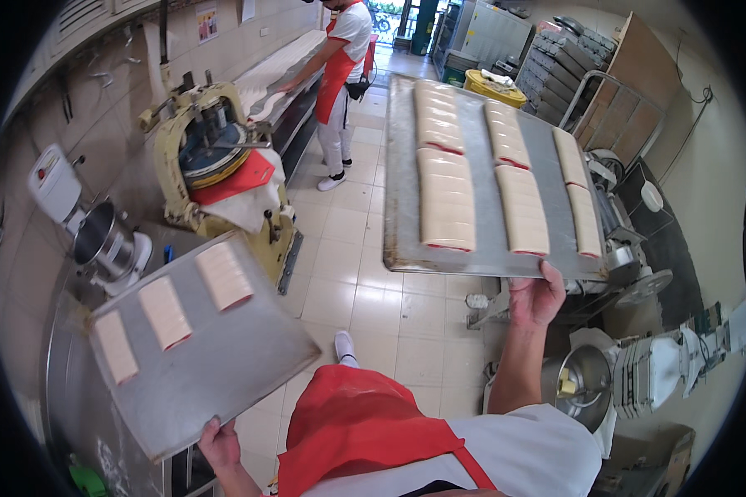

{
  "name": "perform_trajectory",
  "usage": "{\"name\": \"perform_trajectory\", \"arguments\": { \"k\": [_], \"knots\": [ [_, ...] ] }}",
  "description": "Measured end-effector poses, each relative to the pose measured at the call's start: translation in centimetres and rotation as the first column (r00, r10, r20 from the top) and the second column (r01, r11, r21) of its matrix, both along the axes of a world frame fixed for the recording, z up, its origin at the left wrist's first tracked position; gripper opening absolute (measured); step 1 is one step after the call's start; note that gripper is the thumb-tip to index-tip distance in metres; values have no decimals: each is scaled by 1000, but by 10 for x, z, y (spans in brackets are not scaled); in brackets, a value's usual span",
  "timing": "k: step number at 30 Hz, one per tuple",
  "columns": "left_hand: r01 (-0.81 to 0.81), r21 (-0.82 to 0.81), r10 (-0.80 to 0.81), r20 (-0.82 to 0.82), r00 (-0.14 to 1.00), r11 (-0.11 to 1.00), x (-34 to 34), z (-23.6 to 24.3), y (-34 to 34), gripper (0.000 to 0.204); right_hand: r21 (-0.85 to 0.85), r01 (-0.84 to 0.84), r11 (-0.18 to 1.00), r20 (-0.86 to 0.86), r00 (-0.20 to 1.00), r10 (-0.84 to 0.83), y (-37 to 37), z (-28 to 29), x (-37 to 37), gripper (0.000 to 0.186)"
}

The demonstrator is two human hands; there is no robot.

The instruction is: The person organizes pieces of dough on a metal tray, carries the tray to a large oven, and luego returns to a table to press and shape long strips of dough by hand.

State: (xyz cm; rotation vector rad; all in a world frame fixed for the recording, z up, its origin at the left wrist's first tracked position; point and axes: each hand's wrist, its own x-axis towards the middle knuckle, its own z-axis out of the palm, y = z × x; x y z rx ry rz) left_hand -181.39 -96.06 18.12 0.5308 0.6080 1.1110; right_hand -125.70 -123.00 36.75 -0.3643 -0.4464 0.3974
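Note:
My left hand (220, 447) grips the near edge of a metal baking tray (232, 364) at the left, its thumb over the rim. Three pale filled dough pieces (164, 312) with red filling at their ends lie toward its far side. On the right, my right hand (539, 296) holds up a second baking tray (402, 207) by its near edge, thumb on the rim and the other fingers hidden beneath. Several pale scored dough pieces (448, 199) with red filling lie on it in three rows.
A stand mixer (112, 244) and a dough divider (224, 157) stand at the left. Farther ahead, a person in a red apron (340, 62) handles dough along a bench. A mixing bowl (578, 381) and machinery line the right. Tiled floor (340, 232) runs down the middle.

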Motion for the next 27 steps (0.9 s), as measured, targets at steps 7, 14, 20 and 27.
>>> {"name": "perform_trajectory", "arguments": {
  "k": [7,14,20,27],
  "knots": [
    [586,-69,-568,177,804,807,313,-14,130,53,114,94,989,147,983,-110,13,37,161,33],
    [893,9,-858,280,431,451,645,6,222,39,-113,475,873,255,863,-436,15,95,290,22],
    [957,142,-893,414,175,254,927,11,275,30,-152,710,688,352,689,-633,32,89,450,25],
    [960,130,-884,437,167,246,1147,37,349,28,-115,688,717,310,710,-632,129,85,685,31]
  ]
}}
